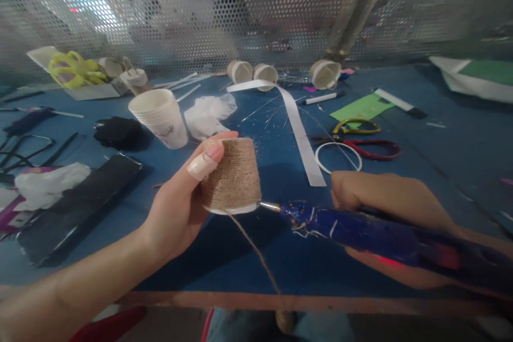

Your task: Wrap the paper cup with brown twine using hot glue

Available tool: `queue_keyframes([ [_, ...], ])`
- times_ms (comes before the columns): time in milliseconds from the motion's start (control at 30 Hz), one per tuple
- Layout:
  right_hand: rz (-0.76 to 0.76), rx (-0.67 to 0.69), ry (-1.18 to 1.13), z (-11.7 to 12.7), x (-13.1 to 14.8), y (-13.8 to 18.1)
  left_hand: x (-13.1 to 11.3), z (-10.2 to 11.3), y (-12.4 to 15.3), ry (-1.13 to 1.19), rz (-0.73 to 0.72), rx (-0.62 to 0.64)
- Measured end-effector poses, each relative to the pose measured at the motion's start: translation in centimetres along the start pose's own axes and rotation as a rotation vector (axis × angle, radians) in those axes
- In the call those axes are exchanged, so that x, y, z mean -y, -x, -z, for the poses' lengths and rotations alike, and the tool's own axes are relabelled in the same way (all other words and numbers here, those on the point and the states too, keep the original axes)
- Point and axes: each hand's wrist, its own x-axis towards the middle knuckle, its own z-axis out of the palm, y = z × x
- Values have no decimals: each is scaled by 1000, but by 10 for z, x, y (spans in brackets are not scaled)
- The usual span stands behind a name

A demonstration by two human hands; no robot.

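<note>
My left hand (180, 197) is wrapped round a paper cup (234, 173) covered in wound jute twine, with a tape or bandage on the thumb. The cup's white rim shows at the bottom. From that edge a loose strand of twine (258, 251) runs down past the table edge to a twine ball (284, 320). My right hand (385, 203) is closed around a blue glue gun (352, 230). Its metal nozzle touches, or nearly touches, the cup's lower right edge. Part of the right hand is hidden behind the gun.
Behind the cup stand stacked paper cups (160, 117) and a crumpled white plastic bag (208, 115). Red-and-yellow-handled scissors (372, 147), a white ring (339, 157) and a paper strip (298, 133) lie to the right. A black phone (80, 208) lies left. A perforated metal screen (180, 21) closes the back.
</note>
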Motion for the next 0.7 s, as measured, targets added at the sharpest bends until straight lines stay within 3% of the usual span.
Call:
queue_keyframes([
  [200, -93, -76, -18, -4, 12, 0, -2, -1, 0, 7, 1, 0],
  [367, 21, -30, -11, -6, -9, -2, -2, -2, -3, 10, -6, -27],
  [500, -46, -12, 116, -12, -28, -6, -4, -4, -1, 33, 12, -29],
  [700, -189, -35, 102, -14, -43, -21, -6, -3, 2, 47, 9, 47],
])
